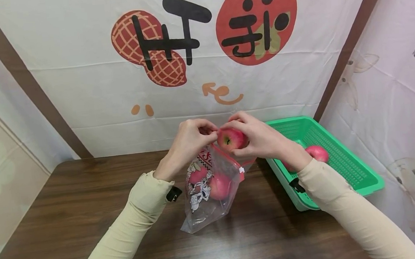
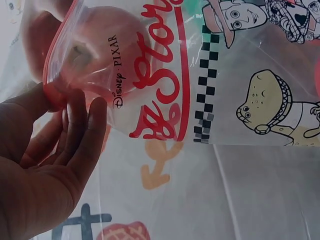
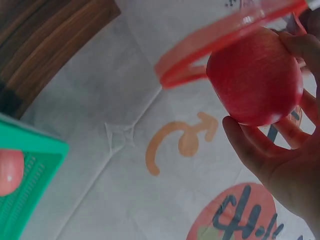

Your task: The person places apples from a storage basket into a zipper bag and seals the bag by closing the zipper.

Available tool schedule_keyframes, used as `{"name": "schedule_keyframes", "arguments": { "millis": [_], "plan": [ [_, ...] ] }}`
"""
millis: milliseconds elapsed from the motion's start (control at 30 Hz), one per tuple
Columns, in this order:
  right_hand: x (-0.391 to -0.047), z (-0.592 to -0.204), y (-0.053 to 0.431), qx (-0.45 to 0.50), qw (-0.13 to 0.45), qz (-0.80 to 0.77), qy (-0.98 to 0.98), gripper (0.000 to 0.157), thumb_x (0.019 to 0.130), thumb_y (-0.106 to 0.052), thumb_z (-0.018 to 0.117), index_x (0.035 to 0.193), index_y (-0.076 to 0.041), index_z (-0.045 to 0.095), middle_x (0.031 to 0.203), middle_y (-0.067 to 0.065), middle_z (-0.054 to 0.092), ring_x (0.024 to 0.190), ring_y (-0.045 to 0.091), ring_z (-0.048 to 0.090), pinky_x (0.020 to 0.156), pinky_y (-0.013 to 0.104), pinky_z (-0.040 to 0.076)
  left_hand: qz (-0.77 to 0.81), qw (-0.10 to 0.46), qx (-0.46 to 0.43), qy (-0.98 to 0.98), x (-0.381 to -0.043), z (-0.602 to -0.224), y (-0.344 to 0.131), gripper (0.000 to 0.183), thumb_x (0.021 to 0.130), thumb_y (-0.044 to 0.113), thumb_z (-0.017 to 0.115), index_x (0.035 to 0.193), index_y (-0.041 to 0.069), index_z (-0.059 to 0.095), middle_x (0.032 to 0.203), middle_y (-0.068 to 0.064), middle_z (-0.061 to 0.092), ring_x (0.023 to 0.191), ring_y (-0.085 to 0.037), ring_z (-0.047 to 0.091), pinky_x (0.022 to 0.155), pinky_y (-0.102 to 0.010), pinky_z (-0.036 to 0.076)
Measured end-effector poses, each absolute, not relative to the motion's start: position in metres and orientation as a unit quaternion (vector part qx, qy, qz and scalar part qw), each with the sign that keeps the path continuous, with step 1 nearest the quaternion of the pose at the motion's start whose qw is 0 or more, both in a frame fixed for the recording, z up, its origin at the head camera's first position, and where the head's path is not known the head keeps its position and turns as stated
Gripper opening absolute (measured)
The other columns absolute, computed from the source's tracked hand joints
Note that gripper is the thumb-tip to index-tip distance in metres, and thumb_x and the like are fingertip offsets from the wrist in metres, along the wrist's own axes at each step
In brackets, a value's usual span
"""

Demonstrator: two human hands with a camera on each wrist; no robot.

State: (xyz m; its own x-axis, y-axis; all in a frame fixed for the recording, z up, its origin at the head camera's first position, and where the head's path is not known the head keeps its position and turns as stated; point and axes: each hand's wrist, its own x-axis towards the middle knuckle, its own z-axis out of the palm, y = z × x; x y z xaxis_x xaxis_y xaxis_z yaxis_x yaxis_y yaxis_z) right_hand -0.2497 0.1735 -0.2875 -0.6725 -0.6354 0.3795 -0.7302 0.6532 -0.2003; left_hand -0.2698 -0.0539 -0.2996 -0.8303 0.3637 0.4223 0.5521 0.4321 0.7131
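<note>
A clear zip bag (image 1: 206, 211) with a red zip edge and printed cartoon figures hangs from my left hand (image 1: 193, 140). Thumb and fingers of that hand pinch the bag's red rim, as the left wrist view (image 2: 55, 150) shows too. Inside the bag lie red apples (image 1: 220, 186). My right hand (image 1: 261, 137) holds another apple (image 3: 256, 77) with fingers curled round it, right at the bag's open mouth. Through the clear plastic this apple (image 2: 105, 50) shows near the rim in the left wrist view. A white slider (image 1: 241, 170) sits on the zip.
A green plastic basket (image 1: 356, 162) stands to the right on the brown wooden table (image 1: 135, 241), partly behind my right forearm. Red apples (image 1: 317, 153) lie in it. A white printed cloth (image 1: 91, 94) hangs behind the table, and more cloth hangs at both sides.
</note>
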Motion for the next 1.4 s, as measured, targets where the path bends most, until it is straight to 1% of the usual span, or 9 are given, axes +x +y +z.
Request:
{"name": "schedule_keyframes", "arguments": {
  "millis": [133,300,467,567,667,833,1000,1100,1400],
  "plan": [
    [-0.253,-0.293,0.163,0.378,0.113,0.179,-0.901,0.056,0.08,-0.025,0.079,0.132,-0.015,0.06,0.128,0.004,0.051,0.108,0.017,0.054,0.078,0.03,0.054,-0.471,0.105,-0.263,-0.836,-0.272,-0.298,-0.055,0.009,0.085,0.014,0.07,0.091,0.013,0.077,0.084,0.001,0.074,0.075,-0.012,0.067,0.065,-0.029,0.054],
    [-0.256,-0.3,0.154,0.366,0.09,0.179,-0.909,0.051,0.084,-0.02,0.077,0.132,-0.011,0.06,0.128,0.006,0.052,0.11,0.019,0.058,0.087,0.033,0.054,-0.478,0.116,-0.26,-0.831,-0.278,-0.299,-0.059,0.008,0.086,0.013,0.072,0.091,0.011,0.077,0.084,0.0,0.074,0.073,-0.012,0.067,0.065,-0.03,0.053],
    [-0.254,-0.299,0.162,0.355,0.083,0.179,-0.914,0.043,0.087,-0.014,0.075,0.128,-0.009,0.062,0.122,0.01,0.056,0.1,0.023,0.059,0.082,0.034,0.053,-0.474,0.121,-0.259,-0.832,-0.282,-0.301,-0.064,0.012,0.085,0.011,0.069,0.093,0.009,0.077,0.082,-0.001,0.074,0.07,-0.014,0.066,0.062,-0.029,0.051],
    [-0.251,-0.297,0.173,0.338,0.076,0.188,-0.919,0.042,0.089,-0.015,0.073,0.129,-0.011,0.062,0.121,0.006,0.056,0.096,0.02,0.058,0.082,0.034,0.053,-0.474,0.118,-0.251,-0.836,-0.283,-0.301,-0.066,0.012,0.084,0.012,0.068,0.092,0.011,0.077,0.083,-0.001,0.074,0.071,-0.014,0.065,0.061,-0.028,0.05],
    [-0.248,-0.294,0.187,0.317,0.073,0.187,-0.927,0.042,0.09,-0.018,0.072,0.13,-0.014,0.061,0.122,0.003,0.056,0.099,0.017,0.058,0.085,0.036,0.053,-0.474,0.119,-0.244,-0.838,-0.283,-0.301,-0.066,0.012,0.084,0.013,0.068,0.092,0.012,0.077,0.083,-0.001,0.074,0.071,-0.013,0.064,0.061,-0.027,0.049],
    [-0.244,-0.289,0.217,0.281,0.081,0.179,-0.939,0.042,0.09,-0.02,0.072,0.13,-0.013,0.06,0.126,0.005,0.056,0.109,0.022,0.057,0.091,0.041,0.052,-0.471,0.129,-0.248,-0.837,-0.284,-0.302,-0.064,0.013,0.083,0.012,0.068,0.091,0.01,0.077,0.08,-0.001,0.073,0.07,-0.014,0.065,0.06,-0.026,0.048],
    [-0.241,-0.283,0.248,0.251,0.084,0.183,-0.947,0.043,0.091,-0.016,0.071,0.131,-0.011,0.058,0.127,0.008,0.056,0.115,0.029,0.058,0.091,0.047,0.054,-0.469,0.133,-0.253,-0.835,-0.283,-0.302,-0.062,0.011,0.082,0.011,0.069,0.089,0.011,0.077,0.079,-0.001,0.073,0.071,-0.019,0.067,0.06,-0.027,0.049],
    [-0.24,-0.281,0.265,0.239,0.096,0.161,-0.953,0.043,0.091,-0.016,0.072,0.131,-0.008,0.058,0.127,0.01,0.057,0.117,0.031,0.056,0.096,0.051,0.049,-0.469,0.13,-0.255,-0.836,-0.283,-0.302,-0.062,0.011,0.082,0.012,0.069,0.089,0.013,0.077,0.08,-0.001,0.074,0.071,-0.019,0.067,0.06,-0.027,0.05],
    [-0.244,-0.288,0.308,0.204,0.099,0.144,-0.963,0.043,0.088,-0.013,0.073,0.127,-0.001,0.059,0.124,0.018,0.058,0.112,0.037,0.056,0.095,0.055,0.048,-0.476,0.113,-0.262,-0.832,-0.281,-0.302,-0.06,0.01,0.084,0.012,0.069,0.09,0.012,0.076,0.082,-0.001,0.073,0.074,-0.021,0.068,0.063,-0.031,0.052]
  ]
}}
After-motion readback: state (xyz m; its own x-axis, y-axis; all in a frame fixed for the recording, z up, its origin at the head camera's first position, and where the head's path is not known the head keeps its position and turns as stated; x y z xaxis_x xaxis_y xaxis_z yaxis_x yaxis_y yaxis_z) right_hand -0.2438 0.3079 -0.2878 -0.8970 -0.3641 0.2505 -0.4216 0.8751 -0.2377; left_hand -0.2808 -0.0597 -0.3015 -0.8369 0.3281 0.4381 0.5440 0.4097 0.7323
